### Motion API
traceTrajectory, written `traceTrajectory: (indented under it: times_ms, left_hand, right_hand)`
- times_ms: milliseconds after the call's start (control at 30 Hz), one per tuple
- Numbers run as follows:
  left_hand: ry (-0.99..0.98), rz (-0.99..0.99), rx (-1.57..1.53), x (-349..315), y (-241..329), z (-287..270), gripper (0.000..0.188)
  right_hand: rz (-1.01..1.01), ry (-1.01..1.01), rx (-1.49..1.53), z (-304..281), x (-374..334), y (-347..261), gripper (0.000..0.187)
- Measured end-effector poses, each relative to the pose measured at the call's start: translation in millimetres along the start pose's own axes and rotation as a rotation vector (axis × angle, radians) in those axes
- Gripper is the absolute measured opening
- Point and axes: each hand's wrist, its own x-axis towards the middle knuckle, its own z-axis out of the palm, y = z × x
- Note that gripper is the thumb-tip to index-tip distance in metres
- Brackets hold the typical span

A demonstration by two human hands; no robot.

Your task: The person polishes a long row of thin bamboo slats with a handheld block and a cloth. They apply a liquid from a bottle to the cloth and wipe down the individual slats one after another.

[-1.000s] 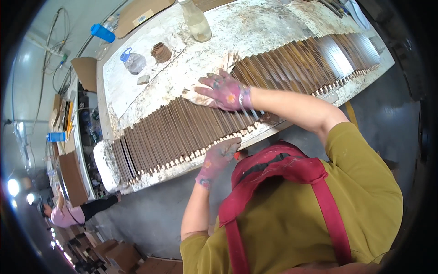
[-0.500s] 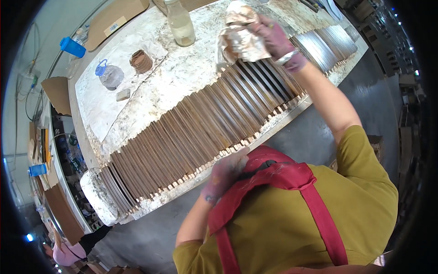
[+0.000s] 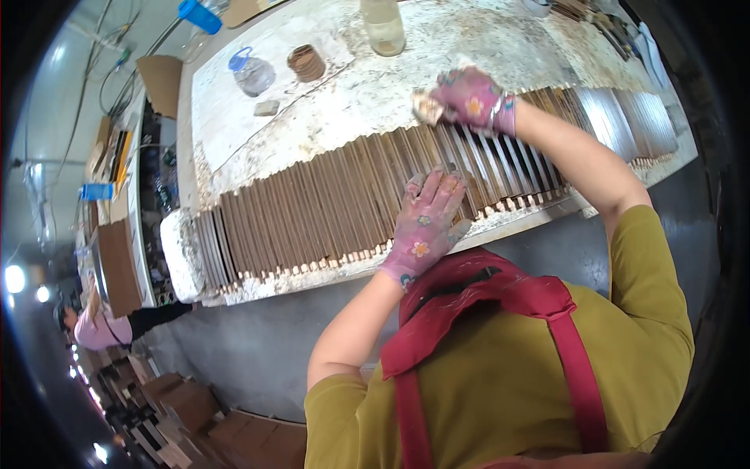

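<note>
A long row of narrow brown strips (image 3: 312, 203) lies side by side across the table, pale at their near ends. My left hand (image 3: 428, 215), in a stained pink flowered glove, rests flat on the row's middle with its fingers stretched out. Farther right, my right hand (image 3: 473, 98) wears a matching glove and is closed on a crumpled, stained rag (image 3: 426, 106). The rag is at the far edge of the strips, partly hidden under that hand. Darker strips with shiny faces (image 3: 500, 160) lie below my right forearm.
The white-stained table (image 3: 312, 117) carries a round clear jug (image 3: 254, 76), a brown ribbed pot (image 3: 305, 62), a small block (image 3: 266, 108) and a glass jar (image 3: 383, 27). A white block (image 3: 181, 254) ends the row at left. Beyond it, a person in pink (image 3: 109, 330) stands.
My left hand has moved from the table's near edge onto the strips and flattened. My right hand has lowered the raised rag to the strips' far edge. The whole view has shifted.
</note>
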Motion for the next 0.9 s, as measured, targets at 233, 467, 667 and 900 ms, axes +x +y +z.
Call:
traceTrajectory:
  times_ms: [233,467,667,900]
  left_hand:
    - [0.275,-0.150,-0.073,-62.9,23.7,-9.0,0.037]
    - [0.268,-0.459,0.348,-93.0,-0.2,-39.6,0.046]
    - [0.247,-0.455,0.405,-106.5,-28.8,-5.2,0.056]
    - [0.295,-0.448,0.283,-109.5,-31.2,0.7,0.053]
  right_hand:
    - [-0.277,0.221,1.318,-69.4,10.5,-51.5,0.047]
    - [-0.403,0.370,0.556,-47.1,34.9,-87.2,0.044]
    - [-0.632,0.323,0.160,-33.9,69.6,-111.3,0.036]
    - [-0.759,0.179,0.049,-9.0,106.1,-120.3,0.017]
